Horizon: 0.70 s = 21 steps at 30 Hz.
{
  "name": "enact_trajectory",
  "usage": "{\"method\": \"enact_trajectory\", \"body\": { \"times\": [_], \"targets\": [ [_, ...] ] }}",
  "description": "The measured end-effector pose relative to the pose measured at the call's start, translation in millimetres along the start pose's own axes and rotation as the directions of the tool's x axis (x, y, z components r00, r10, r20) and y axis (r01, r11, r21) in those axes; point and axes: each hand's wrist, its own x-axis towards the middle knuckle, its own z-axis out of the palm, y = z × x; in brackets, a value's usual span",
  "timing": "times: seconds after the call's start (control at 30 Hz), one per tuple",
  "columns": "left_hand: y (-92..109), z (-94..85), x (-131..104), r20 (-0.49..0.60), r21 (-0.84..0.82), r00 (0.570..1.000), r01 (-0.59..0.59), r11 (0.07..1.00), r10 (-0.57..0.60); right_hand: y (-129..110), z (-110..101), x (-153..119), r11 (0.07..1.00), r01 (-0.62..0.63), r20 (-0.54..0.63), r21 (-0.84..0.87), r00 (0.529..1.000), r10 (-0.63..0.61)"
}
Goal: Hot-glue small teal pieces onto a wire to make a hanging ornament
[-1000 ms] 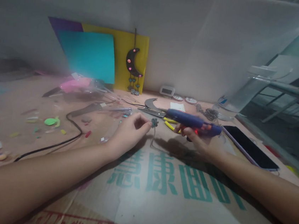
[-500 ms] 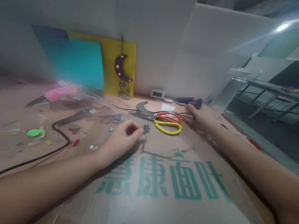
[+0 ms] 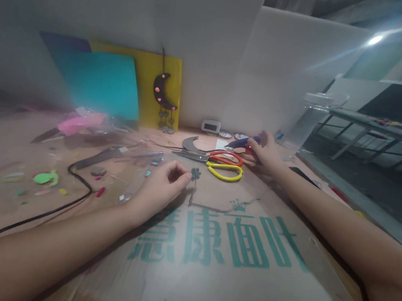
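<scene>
Between the thumb and fingers of my left hand point(image 3: 164, 185) is a small dark flower-shaped piece point(image 3: 195, 173), pinched at its left edge. A thin grey cord point(image 3: 212, 209) hangs from it and lies across the printed board. At the back right, my right hand point(image 3: 266, 152) is closed around a blue glue gun point(image 3: 247, 143) with a small red light; its nozzle points left. Scissors point(image 3: 209, 160) with one red and one yellow handle lie between my hands. Just behind their blades rests a dark grey crescent point(image 3: 191, 144).
A decorated dark moon point(image 3: 162, 91) hangs before a yellow board point(image 3: 141, 82) and a teal sheet point(image 3: 103, 83). A small digital clock point(image 3: 211, 126) stands by the wall. Coloured scraps and a black cable point(image 3: 51, 212) lie left. A clear bottle point(image 3: 302, 123) stands at the right.
My right hand has taken hold of the glue gun and tilted it, so its nozzle now points left and down. My left hand stays with the flower piece.
</scene>
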Motion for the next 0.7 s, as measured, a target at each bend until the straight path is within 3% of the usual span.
{"method": "enact_trajectory", "body": {
  "times": [0.1,0.2,0.27,0.37,0.43,0.5,0.6,0.7],
  "targets": [
    [-1,0.1,0,0.002,-0.005,1.000,0.010,1.000,-0.010,-28,-5,2,0.999,-0.054,-0.178,-0.007,0.983,0.052],
    [0,-0.3,0,0.007,-0.006,1.000,0.021,1.000,-0.021,-82,-12,-9,0.993,0.080,-0.212,0.089,0.975,-0.059],
    [0,-0.8,-1,0.012,-0.017,1.000,0.006,1.000,-0.006,-122,-13,-25,0.972,0.079,-0.084,0.223,0.995,-0.061],
    [1,-1.4,-3,-0.001,-0.037,0.998,-0.057,0.998,0.057,-168,-7,-55,0.895,-0.127,0.220,0.427,0.975,0.033],
    [2,-1.6,-5,-0.014,-0.041,0.996,-0.090,0.995,0.090,-183,0,-73,0.789,-0.346,0.446,0.507,0.889,0.104],
    [3,-1.8,-8,-0.022,-0.031,0.993,-0.118,0.993,0.117,-187,7,-86,0.638,-0.548,0.618,0.542,0.773,0.139],
    [6,-2.2,-10,-0.014,0.000,0.990,-0.142,0.990,0.142,-184,17,-98,0.413,-0.736,0.763,0.536,0.632,0.136],
    [8,-2.1,-12,0.006,0.037,0.988,-0.157,0.987,0.157,-180,24,-102,0.265,-0.818,0.824,0.511,0.554,0.118]
  ]
}}
